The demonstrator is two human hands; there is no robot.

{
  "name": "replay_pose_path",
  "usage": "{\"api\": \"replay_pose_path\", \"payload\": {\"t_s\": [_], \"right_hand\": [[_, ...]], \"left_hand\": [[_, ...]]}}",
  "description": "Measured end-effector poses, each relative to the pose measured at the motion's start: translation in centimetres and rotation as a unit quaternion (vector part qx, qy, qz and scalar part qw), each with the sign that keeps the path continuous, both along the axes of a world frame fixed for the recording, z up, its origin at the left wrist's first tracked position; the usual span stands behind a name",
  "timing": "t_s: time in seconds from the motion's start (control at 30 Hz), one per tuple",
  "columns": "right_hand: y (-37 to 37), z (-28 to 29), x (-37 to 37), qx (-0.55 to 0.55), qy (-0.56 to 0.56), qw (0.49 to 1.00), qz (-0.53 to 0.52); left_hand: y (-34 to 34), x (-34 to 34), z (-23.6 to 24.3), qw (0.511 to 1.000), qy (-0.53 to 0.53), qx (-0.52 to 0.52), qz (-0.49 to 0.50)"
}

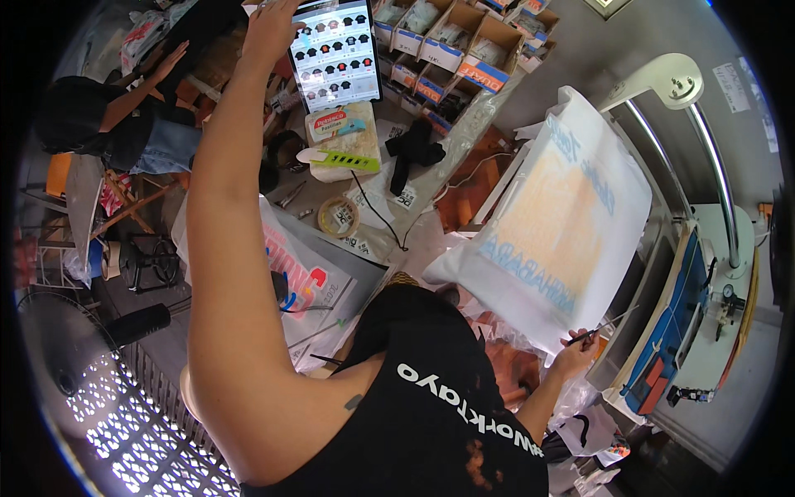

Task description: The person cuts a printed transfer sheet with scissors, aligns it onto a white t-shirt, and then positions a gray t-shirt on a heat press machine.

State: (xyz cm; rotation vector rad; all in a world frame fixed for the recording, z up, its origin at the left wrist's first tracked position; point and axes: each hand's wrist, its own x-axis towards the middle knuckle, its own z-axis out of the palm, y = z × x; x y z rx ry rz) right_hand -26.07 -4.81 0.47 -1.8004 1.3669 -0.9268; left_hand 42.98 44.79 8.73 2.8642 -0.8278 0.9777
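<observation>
Left hand (271, 20), well up and left of the printed white sheet (571, 219), overlapped the tablet (336, 62) edge; from my remote view, I couldn't tell its grip. Right hand (576, 358), just beside the sheet's lower edge, grasped a slim dark tool (585, 335).
</observation>
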Motion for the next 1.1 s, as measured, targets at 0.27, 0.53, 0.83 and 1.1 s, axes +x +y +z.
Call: {"api": "replay_pose_path", "payload": {"t_s": [0.27,0.53,0.83,1.1], "right_hand": [[-0.6,-0.9,-0.9,0.005,0.0,1.0,0.008],[-1.0,-1.9,-1.3,0.019,0.002,1.0,0.024],[-1.4,-1.6,-1.1,0.012,0.01,0.999,0.028],[-1.6,-2.0,-1.5,0.026,0.037,0.998,0.033]], "left_hand": [[-0.9,-0.2,0.1,0.995,-0.055,-0.065,-0.044],[-5.4,-8.0,3.1,0.993,0.102,0.037,0.047],[-5.8,-5.8,3.8,0.993,0.091,0.044,0.064],[-4.8,-2.8,3.9,0.994,0.11,0.012,0.025]]}}
